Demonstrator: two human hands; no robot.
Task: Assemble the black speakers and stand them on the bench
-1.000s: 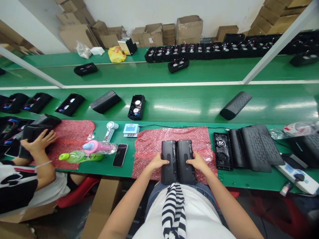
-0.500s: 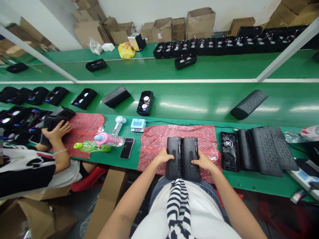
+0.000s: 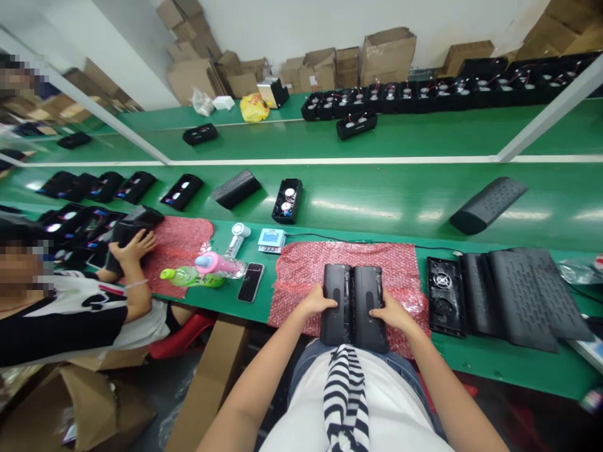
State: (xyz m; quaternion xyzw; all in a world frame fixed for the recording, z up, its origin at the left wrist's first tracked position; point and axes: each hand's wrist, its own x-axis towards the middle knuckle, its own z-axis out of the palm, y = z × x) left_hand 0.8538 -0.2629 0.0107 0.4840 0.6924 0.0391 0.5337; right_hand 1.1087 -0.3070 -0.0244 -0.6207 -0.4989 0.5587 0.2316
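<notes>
Two black plastic speaker housings stand side by side in front of me, partly over the pink bubble wrap (image 3: 301,263) at the table's front edge. My left hand (image 3: 316,302) grips the left speaker housing (image 3: 335,320), its thumb lying across the face. Around the outer side of the right speaker housing (image 3: 370,329) my right hand (image 3: 391,312) is closed, thumb on its face too. The fingers under both housings are hidden. To the right lie an open black shell (image 3: 443,295) with a round grille and several black textured covers (image 3: 522,298).
A phone (image 3: 251,282), bottles (image 3: 221,265), a small fan (image 3: 237,238) and a blue-screened device (image 3: 271,240) sit to the left. Beyond runs a green conveyor (image 3: 377,194) carrying speaker parts. A co-worker's hand (image 3: 134,248) handles a black housing at far left.
The view has shifted a little, so the scene sits further right and slightly lower. Both hands keep their hold on the housings.
</notes>
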